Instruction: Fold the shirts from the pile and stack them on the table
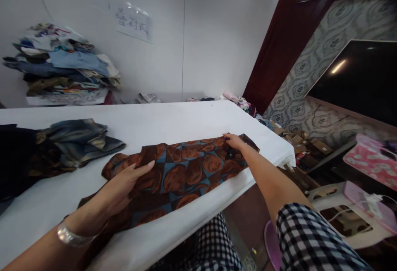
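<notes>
Evidently, the garment (189, 176) lies against left grip (120, 188), closure unclear, its edge pinched in right grip (235, 141).

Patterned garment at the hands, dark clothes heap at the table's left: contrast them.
The patterned garment is brown with blue patches; the dark clothes heap is largely black and faded blue. The garment lies spread out, the heap bunched. Both rest on the white table.

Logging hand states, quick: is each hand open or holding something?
Left hand: on the patterned garment; grip can't be told.
Right hand: at the garment's far edge; grip unclear.
</notes>
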A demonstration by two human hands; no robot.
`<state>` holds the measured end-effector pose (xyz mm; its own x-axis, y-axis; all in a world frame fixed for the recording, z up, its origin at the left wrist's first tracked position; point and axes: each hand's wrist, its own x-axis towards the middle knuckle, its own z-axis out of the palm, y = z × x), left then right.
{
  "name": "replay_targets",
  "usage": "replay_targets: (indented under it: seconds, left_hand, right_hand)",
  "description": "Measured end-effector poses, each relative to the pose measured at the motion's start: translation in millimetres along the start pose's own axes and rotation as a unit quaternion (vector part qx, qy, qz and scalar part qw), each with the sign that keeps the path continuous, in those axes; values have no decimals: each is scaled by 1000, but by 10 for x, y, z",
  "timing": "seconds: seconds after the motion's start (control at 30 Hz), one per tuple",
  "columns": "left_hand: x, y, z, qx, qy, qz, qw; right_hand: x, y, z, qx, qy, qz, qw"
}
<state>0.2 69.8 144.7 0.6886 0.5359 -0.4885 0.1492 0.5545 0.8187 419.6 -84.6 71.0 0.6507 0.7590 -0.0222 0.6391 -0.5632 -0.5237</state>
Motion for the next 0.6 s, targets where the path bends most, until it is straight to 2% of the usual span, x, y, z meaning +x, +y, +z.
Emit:
replay_targets:
  seconds: [0.27,0.43,0.53,0.6]
  left_hand:
    - [-8,118,-108,-23,28,10,999]
    - [375,130,-422,34,118,27,992]
    - [664,46,-622,75,138,13,987]
    - [803,-1,-715,169,163,29,972]
  right_hand:
    - [107,80,-211,-81,-66,4,994]
    - [112,85,-317,-87,-58,38,994]
    - [136,87,-275,-104,-23,56,993]
    - [163,75,-206,-120,15,64,991]
